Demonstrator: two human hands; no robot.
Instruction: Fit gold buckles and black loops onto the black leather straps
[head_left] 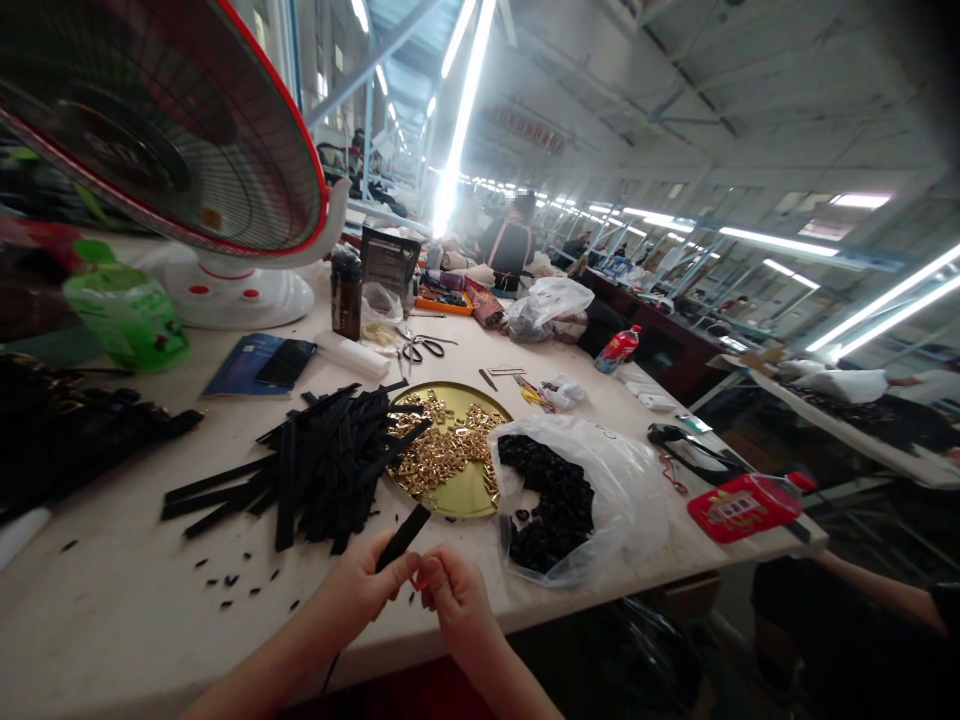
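Over tbl (135, 620) | L hand (369, 578): flat blk strap (403, 536) | rnd gold tray (457, 492)

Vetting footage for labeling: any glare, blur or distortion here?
Head view, top: ceiling light glares, hazing the background; head view, left: green pouch blurred, fan apparently stretched; head view, upper right: corner dark; head view, bottom: black strip in left hand distinct in outline.

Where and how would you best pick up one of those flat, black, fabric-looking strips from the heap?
Probably by the free left end of a long black strip jutting from the left side of the heap. Come from the left and pinch across its narrow width: that end sticks out beyond the jumble, while its other end disappears among the crossing strips.
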